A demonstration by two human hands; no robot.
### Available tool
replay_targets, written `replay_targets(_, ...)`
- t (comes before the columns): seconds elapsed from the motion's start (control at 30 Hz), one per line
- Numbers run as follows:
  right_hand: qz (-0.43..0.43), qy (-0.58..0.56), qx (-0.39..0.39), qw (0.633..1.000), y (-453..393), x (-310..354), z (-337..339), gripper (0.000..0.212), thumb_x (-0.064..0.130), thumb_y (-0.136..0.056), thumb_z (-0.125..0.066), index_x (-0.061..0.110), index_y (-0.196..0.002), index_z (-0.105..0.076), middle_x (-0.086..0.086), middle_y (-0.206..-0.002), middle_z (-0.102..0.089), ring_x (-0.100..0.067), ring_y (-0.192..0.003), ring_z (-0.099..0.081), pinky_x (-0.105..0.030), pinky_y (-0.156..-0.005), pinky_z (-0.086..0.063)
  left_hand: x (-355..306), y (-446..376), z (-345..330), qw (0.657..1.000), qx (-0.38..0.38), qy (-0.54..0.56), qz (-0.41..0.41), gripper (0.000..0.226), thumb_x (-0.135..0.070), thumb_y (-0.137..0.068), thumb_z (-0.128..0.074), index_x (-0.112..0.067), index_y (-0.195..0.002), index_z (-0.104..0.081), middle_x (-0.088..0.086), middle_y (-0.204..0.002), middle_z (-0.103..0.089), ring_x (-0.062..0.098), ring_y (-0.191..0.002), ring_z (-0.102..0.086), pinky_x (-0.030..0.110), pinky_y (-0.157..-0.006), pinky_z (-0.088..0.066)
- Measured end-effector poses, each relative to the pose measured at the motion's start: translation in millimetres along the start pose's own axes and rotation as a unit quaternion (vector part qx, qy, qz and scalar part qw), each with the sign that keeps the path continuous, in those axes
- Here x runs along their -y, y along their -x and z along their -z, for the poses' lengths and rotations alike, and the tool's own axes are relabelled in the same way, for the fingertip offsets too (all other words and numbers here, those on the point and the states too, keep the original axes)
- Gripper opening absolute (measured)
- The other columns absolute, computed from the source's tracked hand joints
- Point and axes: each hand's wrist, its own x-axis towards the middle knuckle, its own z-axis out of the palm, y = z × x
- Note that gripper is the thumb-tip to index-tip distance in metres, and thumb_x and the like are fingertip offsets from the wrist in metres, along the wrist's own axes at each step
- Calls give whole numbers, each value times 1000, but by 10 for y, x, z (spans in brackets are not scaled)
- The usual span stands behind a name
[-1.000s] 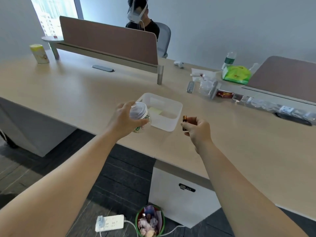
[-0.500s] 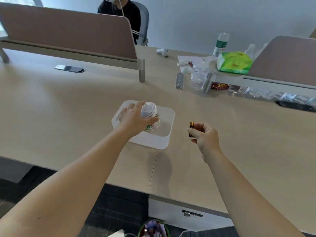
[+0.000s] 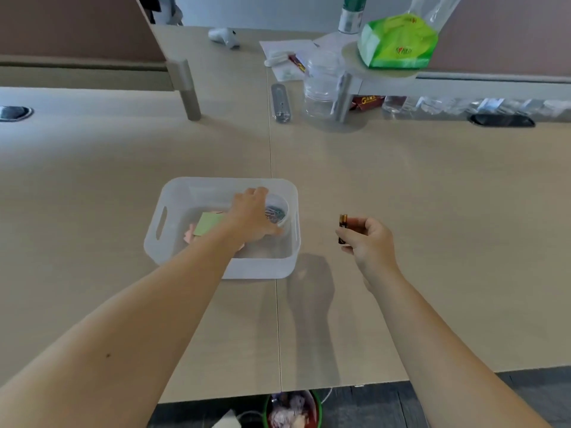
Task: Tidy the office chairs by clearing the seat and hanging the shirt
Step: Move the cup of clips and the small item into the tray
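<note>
A translucent white bin (image 3: 160,223) sits on the wooden desk (image 3: 432,193) in front of me. My left hand (image 3: 251,213) is down inside the bin, gripping a small clear jar of paper clips (image 3: 276,211) that rests near the bin's right wall. Sticky notes (image 3: 207,223), green over pink, lie on the bin floor beside it. To the right of the bin, my right hand (image 3: 369,239) hovers above the desk and pinches a small brown battery (image 3: 342,228) upright. No chair or shirt is in view.
At the back stand a clear jar (image 3: 321,88), a green tissue pack (image 3: 398,41) on a small shelf, a bottle (image 3: 350,13), papers (image 3: 287,57) and a brown desk divider (image 3: 77,29). A green waste bin (image 3: 292,410) sits on the floor below the desk edge.
My left hand has lowered the paper-clip jar from above the bin's edge down into the bin. My right hand kept the battery at about the same spot. The view moved closer over the desk.
</note>
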Motion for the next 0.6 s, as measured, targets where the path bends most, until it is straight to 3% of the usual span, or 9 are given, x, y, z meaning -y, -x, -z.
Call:
replay_targets(0.17, 9, -6, -5, 1000, -27, 32, -52, 26, -2, -82, -59, 20, -70, -51, 3, -68, -52, -7, -61, -50, -5, -44, -42, 11, -48, -31, 999, -27, 44, -1, 85, -28, -74, -71, -8, -141, -22, 15, -146, -26, 34, -132, -29, 39, -106, -28)
replay_targets(0.27, 17, 6, 7, 1000, -4, 101, -139, 23, -2, -83, -58, 18, -72, -51, 4, -69, -53, -6, -62, -50, -8, -48, -45, 58, 31, 51, 996, -66, 60, 8, 70, -29, -80, -65, -8, -137, -30, 15, -143, -32, 33, -128, -35, 38, -103, -32)
replay_targets(0.37, 42, 41, 36, 998, 19, 208, -344, 27, -2, -81, -59, 20, -68, -51, 3, -68, -53, -11, -63, -51, -21, -61, -48, 198, 169, 219, 989, -112, 97, 13, 47, -25, -87, -55, -9, -130, -42, 12, -137, -43, 28, -123, -44, 36, -99, -36)
replay_targets(0.47, 72, 108, 83, 988, 62, 327, -635, 28, -1, -78, -60, 22, -66, -52, 3, -69, -55, -19, -73, -54, -38, -77, -50, 386, 336, 416, 977, -155, 142, 26, 40, -22, -89, -52, -8, -126, -47, 9, -129, -54, 25, -114, -51, 29, -89, -38)
replay_targets(0.6, 76, 172, 149, 971, 130, 406, -1063, 12, -1, -79, -59, 10, -83, -61, 4, -68, -55, -23, -80, -56, -39, -78, -51, 668, 584, 631, 961, -205, 179, 36, 33, -20, -89, -51, -7, -119, -53, 6, -118, -60, 18, -94, -52, 23, -77, -35)
